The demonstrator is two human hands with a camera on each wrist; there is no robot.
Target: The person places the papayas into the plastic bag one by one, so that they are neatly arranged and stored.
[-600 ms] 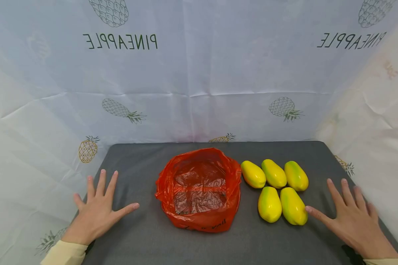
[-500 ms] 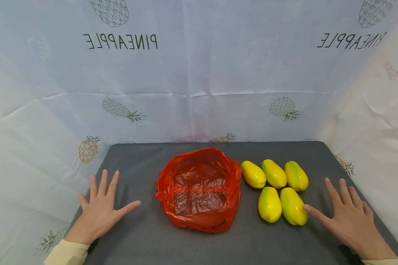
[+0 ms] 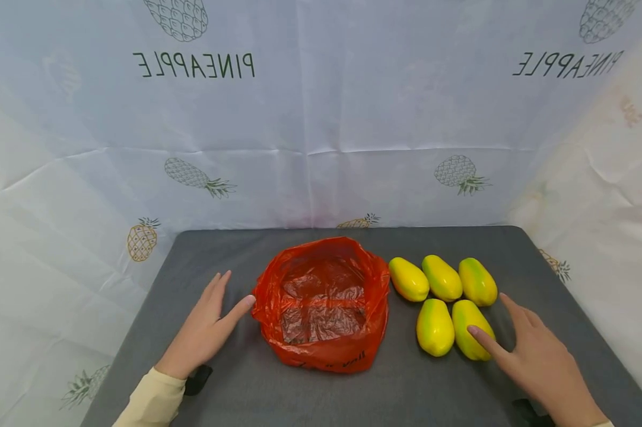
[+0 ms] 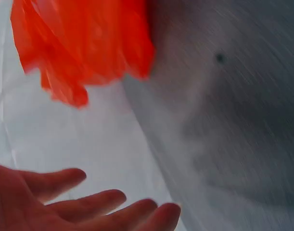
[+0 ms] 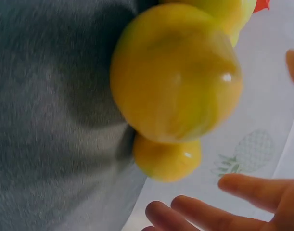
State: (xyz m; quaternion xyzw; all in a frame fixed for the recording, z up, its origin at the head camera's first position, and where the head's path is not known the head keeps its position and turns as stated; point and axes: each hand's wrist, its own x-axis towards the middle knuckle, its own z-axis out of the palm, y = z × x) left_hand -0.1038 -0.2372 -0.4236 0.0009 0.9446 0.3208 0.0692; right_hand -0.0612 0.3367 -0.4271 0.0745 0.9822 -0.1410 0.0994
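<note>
A red plastic bag stands with its mouth wide on the table. My left hand is just left of it, fingers extended and holding nothing. In the head view the thumb tip meets the bag's left edge; contact cannot be told. The left wrist view shows the fingers apart from the bag. Several glossy yellow-green papayas lie right of the bag in two rows. My right hand, fingers loosely bent, hovers by the front right papaya. A gap separates its fingers from the nearest papaya.
The dark grey table has a rounded far edge. A pale cloth printed with pineapples hangs behind it and along both sides. The front left papaya lies against its neighbours, and the back left papaya lies close to the bag.
Both hands have moved inward from the table's sides: the left hand rightward to the bag, the right hand leftward to the papayas. Their spread fingers have drawn closer together. Bag and papayas have stayed put.
</note>
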